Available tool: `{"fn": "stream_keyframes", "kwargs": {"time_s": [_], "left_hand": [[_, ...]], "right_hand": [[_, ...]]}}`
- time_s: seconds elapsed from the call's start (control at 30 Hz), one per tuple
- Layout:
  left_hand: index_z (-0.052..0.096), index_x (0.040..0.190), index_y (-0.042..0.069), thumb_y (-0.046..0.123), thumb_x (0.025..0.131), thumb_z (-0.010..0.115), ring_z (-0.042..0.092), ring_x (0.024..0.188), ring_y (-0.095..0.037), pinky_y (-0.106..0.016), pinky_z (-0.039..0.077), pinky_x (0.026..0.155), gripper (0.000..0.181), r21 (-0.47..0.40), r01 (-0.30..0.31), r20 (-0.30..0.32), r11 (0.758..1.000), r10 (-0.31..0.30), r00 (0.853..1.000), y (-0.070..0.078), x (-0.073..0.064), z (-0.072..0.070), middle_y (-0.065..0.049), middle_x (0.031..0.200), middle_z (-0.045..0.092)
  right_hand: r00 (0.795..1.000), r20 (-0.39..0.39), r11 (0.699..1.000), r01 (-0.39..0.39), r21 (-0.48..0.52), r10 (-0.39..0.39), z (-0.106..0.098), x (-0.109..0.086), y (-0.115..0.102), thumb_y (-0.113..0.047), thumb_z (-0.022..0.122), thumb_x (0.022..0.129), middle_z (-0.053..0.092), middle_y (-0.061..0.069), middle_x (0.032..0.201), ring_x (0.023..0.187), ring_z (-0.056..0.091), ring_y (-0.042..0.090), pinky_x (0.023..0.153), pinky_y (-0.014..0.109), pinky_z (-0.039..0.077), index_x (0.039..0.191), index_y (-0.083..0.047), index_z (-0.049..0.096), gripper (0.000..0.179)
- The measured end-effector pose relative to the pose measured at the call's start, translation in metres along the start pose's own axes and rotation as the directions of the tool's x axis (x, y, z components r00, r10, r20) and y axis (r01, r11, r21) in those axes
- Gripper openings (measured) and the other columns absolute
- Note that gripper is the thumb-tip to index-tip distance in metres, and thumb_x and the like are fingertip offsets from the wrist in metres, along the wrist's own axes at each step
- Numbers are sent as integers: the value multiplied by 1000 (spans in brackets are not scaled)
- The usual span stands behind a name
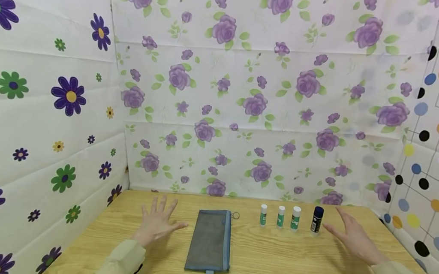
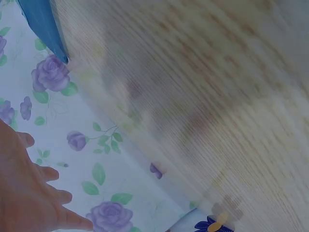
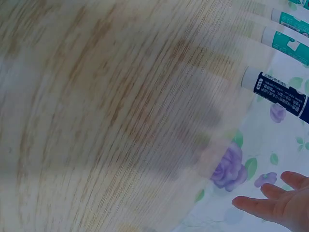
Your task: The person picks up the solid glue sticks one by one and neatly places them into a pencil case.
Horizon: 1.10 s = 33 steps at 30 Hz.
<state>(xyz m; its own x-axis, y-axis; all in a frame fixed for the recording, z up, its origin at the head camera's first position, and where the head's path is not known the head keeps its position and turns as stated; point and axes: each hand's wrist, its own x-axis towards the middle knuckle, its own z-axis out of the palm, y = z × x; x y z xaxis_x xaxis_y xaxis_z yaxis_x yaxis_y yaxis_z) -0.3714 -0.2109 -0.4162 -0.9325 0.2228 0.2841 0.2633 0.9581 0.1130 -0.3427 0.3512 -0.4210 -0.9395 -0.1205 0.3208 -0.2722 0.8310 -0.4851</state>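
My left hand (image 1: pixel 155 223) hovers over the left of the table, fingers spread and holding nothing. To its right lies a flat grey mesh zipper pouch (image 1: pixel 208 241) with blue edging, a zipper down its right side and a small metal ring (image 1: pixel 236 215) at the top corner. My right hand (image 1: pixel 354 238), also empty with fingers extended, is just right of a dark blue-capped glue stick (image 1: pixel 316 220). Left of that stand three white-capped glue sticks with green labels: a larger one (image 1: pixel 295 218), a middle one (image 1: pixel 280 217) and a left one (image 1: pixel 263 215).
The wooden table (image 1: pixel 264 261) meets a rose-print cloth (image 1: pixel 260 114) at its back edge. A flower-print cloth (image 1: pixel 41 140) closes the left side, and a dotted cloth (image 1: pixel 429 170) the right.
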Motion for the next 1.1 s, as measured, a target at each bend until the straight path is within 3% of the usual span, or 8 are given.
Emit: {"fn": "stream_keyframes", "kwargs": {"time_s": [0.33,0.5,0.8,1.1], "left_hand": [[26,144,16,74,75,39,5,127,-47,-70,1,86,91,15,-8,-6,1000,8,1000,5,6,1,-22,145,12],[27,143,16,73,75,40,5,127,-48,-69,-2,87,90,-2,-14,-6,1000,14,1000,9,8,1,-23,144,14],[28,143,15,73,76,39,13,125,-49,-70,5,87,89,-14,-34,-47,999,34,998,12,12,5,-24,142,19],[28,143,18,75,74,40,11,126,-48,-68,4,88,90,-36,-32,-25,999,31,999,21,17,1,-24,141,21]], "right_hand": [[1000,-18,995,-15,94,17,3,3,4,-45,48,90,13,39,135,116,18,57,83,67,19,141,6,1,86],[999,-31,992,-20,127,24,4,5,5,-45,49,90,18,41,131,113,24,57,82,66,24,140,8,4,86],[999,-13,987,-35,159,37,4,6,1,-43,49,91,20,41,130,110,28,57,79,64,30,140,9,4,84],[995,-17,966,-87,244,94,4,5,-1,-43,48,91,20,41,128,110,29,56,79,61,33,140,8,1,84]]}}
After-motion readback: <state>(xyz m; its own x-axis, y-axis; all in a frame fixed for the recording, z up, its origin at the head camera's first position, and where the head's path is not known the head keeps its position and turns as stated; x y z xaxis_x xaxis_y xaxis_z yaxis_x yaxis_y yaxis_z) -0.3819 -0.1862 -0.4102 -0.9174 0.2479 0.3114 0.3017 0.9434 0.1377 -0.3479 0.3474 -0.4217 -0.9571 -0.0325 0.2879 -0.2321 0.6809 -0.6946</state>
